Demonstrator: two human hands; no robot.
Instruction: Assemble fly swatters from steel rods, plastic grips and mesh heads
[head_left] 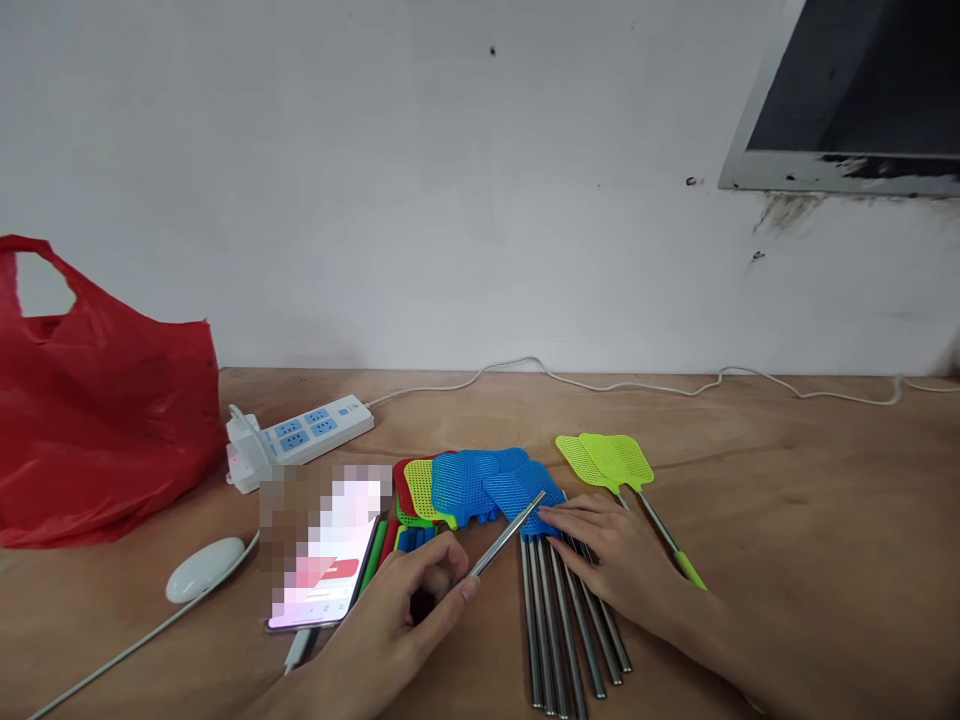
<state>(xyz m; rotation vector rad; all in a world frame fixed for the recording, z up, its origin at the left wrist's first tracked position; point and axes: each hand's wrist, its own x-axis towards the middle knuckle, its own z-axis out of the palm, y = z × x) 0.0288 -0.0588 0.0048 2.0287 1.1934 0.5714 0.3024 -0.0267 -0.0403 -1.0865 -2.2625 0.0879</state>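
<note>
My left hand [409, 610] is closed around a slim metal rod [504, 540], which slants up and to the right. The rod's far tip lies in front of a blue fly swatter head [521, 493]. At that head's lower right edge, the thumb and fingers of my right hand [611, 555] close on it; the exact grip is partly hidden. More blue heads [461, 485], a yellow one [420, 490] and a red one [401, 480] overlap to the left. Several metal rods [551, 640] lie side by side below the right hand.
Two yellow-green fly swatters [619, 460] lie at the right. Coloured handles [390, 540] sit beside a lit phone [330, 570]. Farther left are a white mouse-shaped object [205, 570], a power strip [315, 430] and a red plastic bag [112, 420]. A white cable [615, 388] runs along the wall.
</note>
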